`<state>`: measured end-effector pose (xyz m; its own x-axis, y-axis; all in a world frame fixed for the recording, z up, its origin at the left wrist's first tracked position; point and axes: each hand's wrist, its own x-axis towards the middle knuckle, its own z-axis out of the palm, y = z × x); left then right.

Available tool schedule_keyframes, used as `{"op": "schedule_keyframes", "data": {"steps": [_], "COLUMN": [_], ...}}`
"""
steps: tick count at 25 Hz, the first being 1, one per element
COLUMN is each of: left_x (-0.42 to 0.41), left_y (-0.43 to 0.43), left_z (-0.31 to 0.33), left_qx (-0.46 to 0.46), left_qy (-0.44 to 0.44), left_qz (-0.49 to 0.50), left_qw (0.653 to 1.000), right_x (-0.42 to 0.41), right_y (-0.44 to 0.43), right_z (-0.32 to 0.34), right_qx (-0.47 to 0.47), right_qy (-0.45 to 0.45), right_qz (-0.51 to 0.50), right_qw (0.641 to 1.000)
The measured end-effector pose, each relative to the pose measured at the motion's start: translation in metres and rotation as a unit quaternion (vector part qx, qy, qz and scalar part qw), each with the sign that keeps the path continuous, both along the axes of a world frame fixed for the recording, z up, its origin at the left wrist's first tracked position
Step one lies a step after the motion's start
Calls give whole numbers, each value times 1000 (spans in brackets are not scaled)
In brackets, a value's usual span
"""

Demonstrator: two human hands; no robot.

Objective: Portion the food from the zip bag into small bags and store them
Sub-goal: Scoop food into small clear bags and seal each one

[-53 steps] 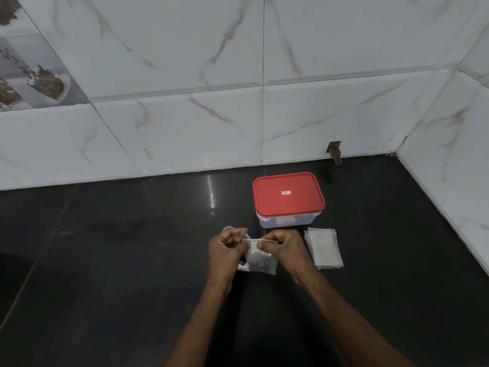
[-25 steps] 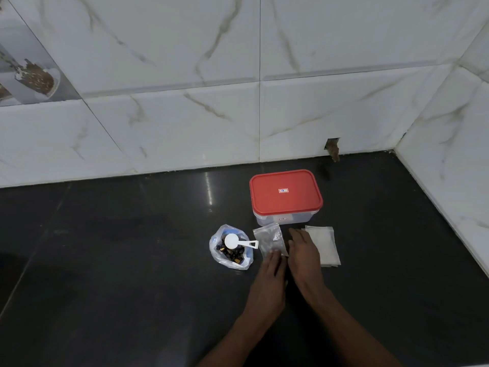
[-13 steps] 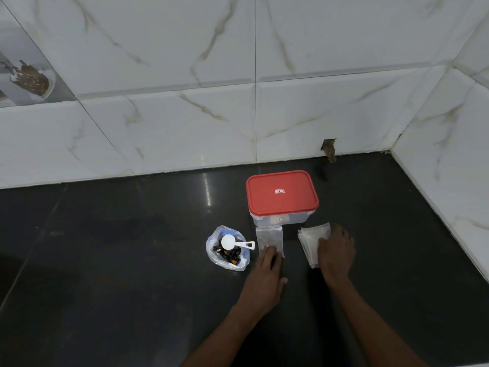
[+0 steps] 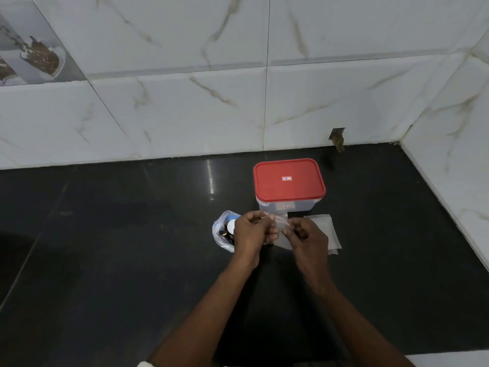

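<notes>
Both hands hold a small clear bag [image 4: 281,225] just above the black counter. My left hand [image 4: 251,234] pinches its left top edge and my right hand [image 4: 307,234] pinches the right. Left of them sits the open zip bag [image 4: 221,235] with dark food and a white scoop [image 4: 231,225], partly hidden by my left hand. A stack of small clear bags [image 4: 328,231] lies flat to the right. Behind stands a clear box with a red lid [image 4: 288,181], shut. A filled small bag seen earlier is hidden behind my hands.
The black counter [image 4: 105,260] stretches wide to the left and front. White marble-tiled walls [image 4: 264,102] close the back and the right side, meeting in a corner at the far right.
My right hand has taken one small bag off the stack. My left hand left the filled bag on the counter, and both hands now hold the new bag up in front of the box.
</notes>
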<state>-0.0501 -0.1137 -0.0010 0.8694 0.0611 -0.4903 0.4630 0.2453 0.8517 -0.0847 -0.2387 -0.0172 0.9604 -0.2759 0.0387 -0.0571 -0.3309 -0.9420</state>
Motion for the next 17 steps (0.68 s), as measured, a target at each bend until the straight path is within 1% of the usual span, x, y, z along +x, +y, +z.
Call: {"op": "schedule_keyframes", "data": {"steps": [3,5,6,10,12,13,14,15,16,17], "left_x": [-3,-4,-4,-6,-4,-3,-2,-1,-1,0], "left_y": [8,10,10,11,15,18,21,23,24,26], "left_z": [4,4,6,9,12,13,16,19,23,27], "left_qx": [-4,25,34,22,36,55,87,137,203,274], "left_qy": [17,-3,-11,-49,-73,-80,-82,-80,-76,-78], "left_qz": [21,39,44,35,28,24,16,-1,-35,-78], "left_qw": [1000,999,998,998,996,995,993,987,976,956], "right_x": [1,6,11,30,39,43,46,49,50,52], "right_y": [-1,-2,-2,2,3,5,9,13,18,24], "right_z": [6,20,28,47,48,46,46,45,46,45], "right_qx": [34,59,56,-59,-96,-133,-195,-273,-340,-377], "right_qy": [17,42,50,64,73,76,80,85,84,78], "right_qz": [70,109,120,169,170,170,167,161,156,153], "right_qw": [997,991,990,982,978,973,963,944,924,910]}}
